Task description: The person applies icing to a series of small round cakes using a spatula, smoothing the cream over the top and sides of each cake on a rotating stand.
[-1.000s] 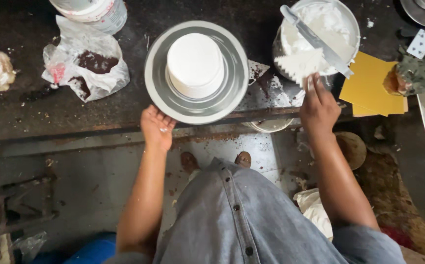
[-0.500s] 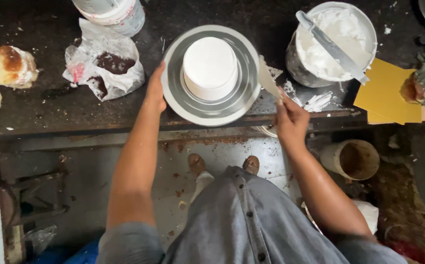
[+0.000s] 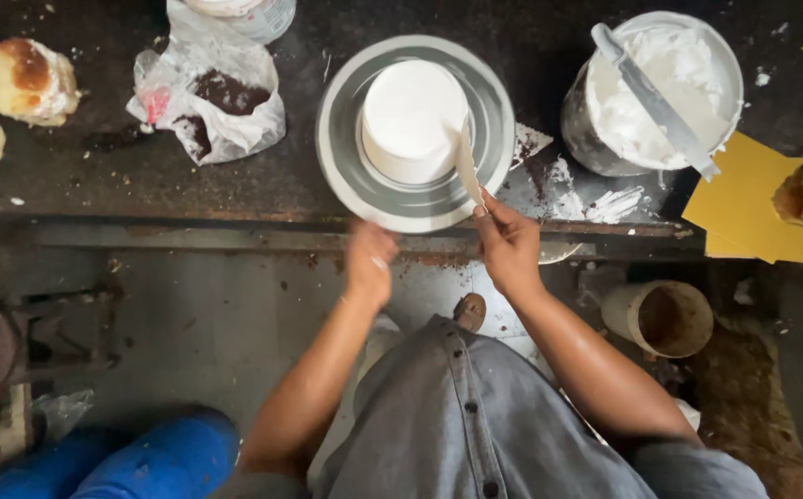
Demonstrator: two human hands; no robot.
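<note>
At the turntable (image 3: pixel 346 166) rim, left hand (image 3: pixel 371 263) open (blurred) — right hand (image 3: pixel 509 242) pinches scraper (image 3: pixel 466 166) against cake (image 3: pixel 412 120) side.

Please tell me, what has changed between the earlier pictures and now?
The right hand left the icing bucket and now holds a scraper against the side of the white cake. The left hand went up to the turntable, then back to its near rim. The spatula stayed across the bucket.

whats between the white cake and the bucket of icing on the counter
In the head view, the turntable's grey rim, then dark counter with crumbs and white smears, lie between the white cake and the icing bucket.
</note>
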